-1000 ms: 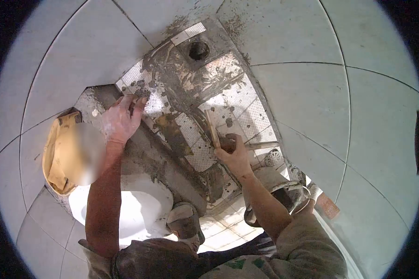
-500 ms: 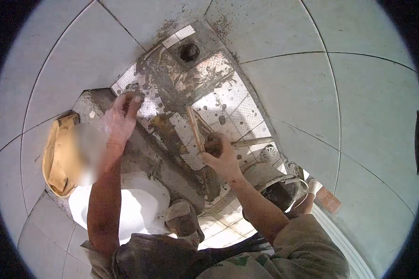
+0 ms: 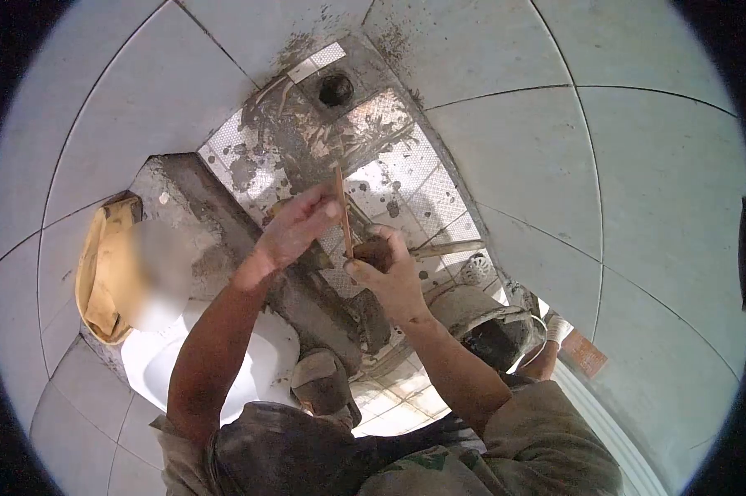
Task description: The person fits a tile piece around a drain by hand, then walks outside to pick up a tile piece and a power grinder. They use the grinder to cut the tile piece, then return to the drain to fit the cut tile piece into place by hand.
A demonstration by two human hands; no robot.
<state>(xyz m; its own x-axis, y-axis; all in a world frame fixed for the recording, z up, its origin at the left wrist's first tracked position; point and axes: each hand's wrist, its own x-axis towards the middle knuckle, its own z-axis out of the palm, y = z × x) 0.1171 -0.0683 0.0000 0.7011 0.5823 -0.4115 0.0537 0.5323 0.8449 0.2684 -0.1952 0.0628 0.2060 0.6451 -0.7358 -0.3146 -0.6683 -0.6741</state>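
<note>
My right hand (image 3: 396, 281) grips the near end of a thin, flat piece of tile (image 3: 344, 217), fingers and thumb curled round it. The tile is turned nearly edge-on, showing a narrow reddish-brown edge. My left hand (image 3: 292, 231) is at its left side, fingers bunched and fingertips against or very near the tile. Whether anything small is in those fingers is hidden. Below both hands lies a small-patterned white tile floor (image 3: 402, 169) spattered with grey mortar. A wooden handle (image 3: 447, 248) lies just right of my right hand.
A mortar-caked bucket (image 3: 480, 318) stands at the lower right, near a floor drain (image 3: 475, 269). A round hole (image 3: 336, 89) opens at the far corner. To the left are a mortar-covered ledge (image 3: 199, 186), a yellow bag (image 3: 104, 273) and a white basin (image 3: 265, 351). Another person's gloved hand (image 3: 557, 329) shows beyond the bucket.
My left hand has moved right and slightly down, from above the ledge to the tile piece. My right hand has kept its hold, and the tile now stands more upright in view.
</note>
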